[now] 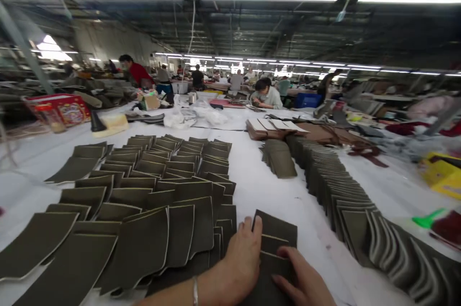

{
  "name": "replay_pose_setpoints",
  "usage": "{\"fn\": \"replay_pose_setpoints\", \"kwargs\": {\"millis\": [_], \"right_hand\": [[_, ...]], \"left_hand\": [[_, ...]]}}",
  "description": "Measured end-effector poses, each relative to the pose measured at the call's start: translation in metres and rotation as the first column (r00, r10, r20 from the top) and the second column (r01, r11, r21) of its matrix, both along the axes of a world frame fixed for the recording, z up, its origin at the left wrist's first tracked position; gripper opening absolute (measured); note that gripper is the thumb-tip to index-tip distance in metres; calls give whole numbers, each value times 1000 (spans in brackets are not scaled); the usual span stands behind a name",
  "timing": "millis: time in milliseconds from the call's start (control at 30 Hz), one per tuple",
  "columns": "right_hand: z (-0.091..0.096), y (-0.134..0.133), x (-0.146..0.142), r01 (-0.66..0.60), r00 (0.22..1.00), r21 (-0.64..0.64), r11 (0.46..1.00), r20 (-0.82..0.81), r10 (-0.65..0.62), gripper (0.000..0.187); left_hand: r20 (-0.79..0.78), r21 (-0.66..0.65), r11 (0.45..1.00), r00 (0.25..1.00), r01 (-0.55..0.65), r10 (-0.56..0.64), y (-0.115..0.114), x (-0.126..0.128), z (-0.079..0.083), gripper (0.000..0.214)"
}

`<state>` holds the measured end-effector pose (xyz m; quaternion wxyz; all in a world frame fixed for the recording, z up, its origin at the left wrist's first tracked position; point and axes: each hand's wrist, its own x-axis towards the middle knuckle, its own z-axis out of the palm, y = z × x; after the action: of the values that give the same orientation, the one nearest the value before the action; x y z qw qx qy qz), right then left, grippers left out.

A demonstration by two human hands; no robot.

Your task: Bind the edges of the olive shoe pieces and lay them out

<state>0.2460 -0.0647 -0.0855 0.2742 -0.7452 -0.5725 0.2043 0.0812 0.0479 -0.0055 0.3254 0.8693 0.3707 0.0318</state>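
Near the front edge of the white table lies a short overlapping row of dark olive fabric panels (275, 230) with pale edges. My left hand (243, 255), a bracelet on its wrist, rests along the left side of this row with its fingers stretched forward. Over the nearer panels is my right hand (306, 275), its thumb and forefinger apart and touching the top panel; its other fingers are hidden. Left of my hands, many more olive panels (144, 243) lie in overlapping rows.
To the right curves a long row of standing olive panels (331, 186), with a small olive stack (279, 158) beside its far end. Brown pieces (324, 134), clear plastic bags (201, 115) and a yellow box (441, 174) are farther out. A person in white (272, 97) bends over the table's far end.
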Motion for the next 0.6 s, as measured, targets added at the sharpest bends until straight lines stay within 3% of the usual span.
{"fn": "replay_pose_setpoints", "kwargs": {"millis": [100,167,267,333,433,533,600], "right_hand": [[35,3,-16,40,998,-75,996,-52,-44,18],[61,3,-19,22,995,-57,998,-96,-27,28],[98,-10,-24,-51,959,-71,996,-281,29,39],[114,-20,-36,-99,919,-117,988,-391,46,42],[116,-33,-64,-145,885,-192,971,-465,40,46],[100,-41,-95,-165,890,-188,968,-452,64,45],[88,-47,-113,-205,916,-177,963,-381,125,40]], "left_hand": [[43,64,997,998,33,-36,-1,-15,5,82],[125,90,996,991,27,-38,0,-27,16,66],[250,18,998,966,68,-71,4,-46,38,29],[274,-76,988,955,134,-109,8,-61,48,19],[256,-280,929,951,243,-171,9,-89,50,15],[247,-468,830,947,303,-206,3,-121,42,14],[200,-521,800,954,297,-224,-4,-140,33,14]]}}
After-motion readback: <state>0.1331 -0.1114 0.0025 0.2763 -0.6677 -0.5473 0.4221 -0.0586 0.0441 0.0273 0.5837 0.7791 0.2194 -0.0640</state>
